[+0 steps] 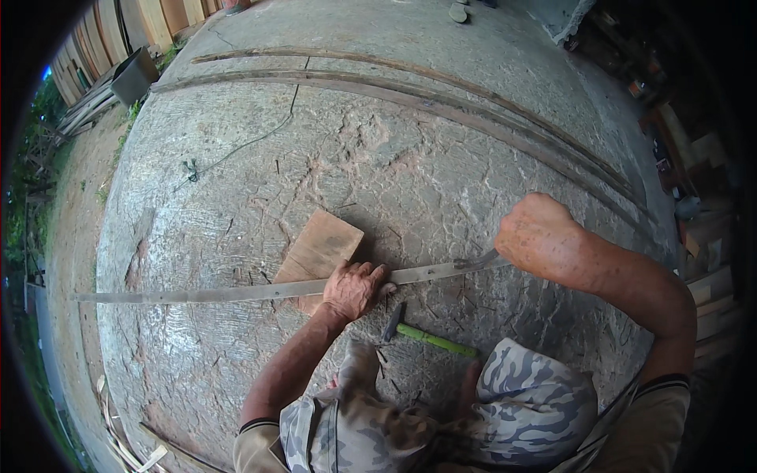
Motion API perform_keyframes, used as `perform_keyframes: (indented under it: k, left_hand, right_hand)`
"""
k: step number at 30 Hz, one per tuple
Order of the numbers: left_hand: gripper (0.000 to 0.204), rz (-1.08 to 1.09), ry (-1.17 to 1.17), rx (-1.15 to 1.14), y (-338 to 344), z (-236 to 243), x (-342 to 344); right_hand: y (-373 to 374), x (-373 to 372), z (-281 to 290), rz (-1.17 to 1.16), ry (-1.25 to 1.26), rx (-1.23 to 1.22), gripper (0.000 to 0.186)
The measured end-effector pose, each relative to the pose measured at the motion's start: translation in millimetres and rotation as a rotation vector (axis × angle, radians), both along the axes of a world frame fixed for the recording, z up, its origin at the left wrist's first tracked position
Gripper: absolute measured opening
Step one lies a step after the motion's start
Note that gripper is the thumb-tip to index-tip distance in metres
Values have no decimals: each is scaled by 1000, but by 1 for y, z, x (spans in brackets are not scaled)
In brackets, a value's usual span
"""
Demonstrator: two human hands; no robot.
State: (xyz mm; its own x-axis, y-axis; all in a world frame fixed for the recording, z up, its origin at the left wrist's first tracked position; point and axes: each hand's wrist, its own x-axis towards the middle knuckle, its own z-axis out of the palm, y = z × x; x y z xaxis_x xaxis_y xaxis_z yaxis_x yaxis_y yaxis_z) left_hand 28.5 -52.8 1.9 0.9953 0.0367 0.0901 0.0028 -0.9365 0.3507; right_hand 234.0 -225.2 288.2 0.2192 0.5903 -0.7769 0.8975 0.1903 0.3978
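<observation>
A long, thin wooden strip (pixel 213 295) lies across a wooden block (pixel 319 240) on the rough concrete. My left hand (pixel 353 290) is closed over the strip beside the block, fingers curled across it. Further right, my right hand (pixel 540 239) makes a fist around a short dark metal bar (pixel 478 259), seemingly a pry bar. Its low end meets the strip near the strip's right part; most of the bar is hidden in the fist. Just below the strip, between my knees, rests a hammer (pixel 435 340) with a green handle and dark head.
Several nails (pixel 396 386) are scattered about the concrete floor (pixel 213 205). Two long wooden battens (pixel 394 85) stretch across the far side, with a thin cord (pixel 272 132) near them. A grey container (pixel 134 76) and upright boards stand far left. Stacked wood (pixel 714 288) lines the right edge.
</observation>
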Motion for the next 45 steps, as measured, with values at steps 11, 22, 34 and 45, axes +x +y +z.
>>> perform_keyframes:
  k: [11,22,34,45]
  left_hand:
    - [43,19,32,-9,0,0,-2]
    - [41,36,35,7,0,2,2]
    - [44,50,13,25,-4,-4,2]
    - [43,21,108,-47,-6,3,4]
  right_hand:
    - [79,-62,-29,147,48,-161,15]
    - [82,-48,-23,122,69,-138,14]
    - [-49,44,-67,-114,43,116,7]
    - [-233,42,-118,-673,310,749,38]
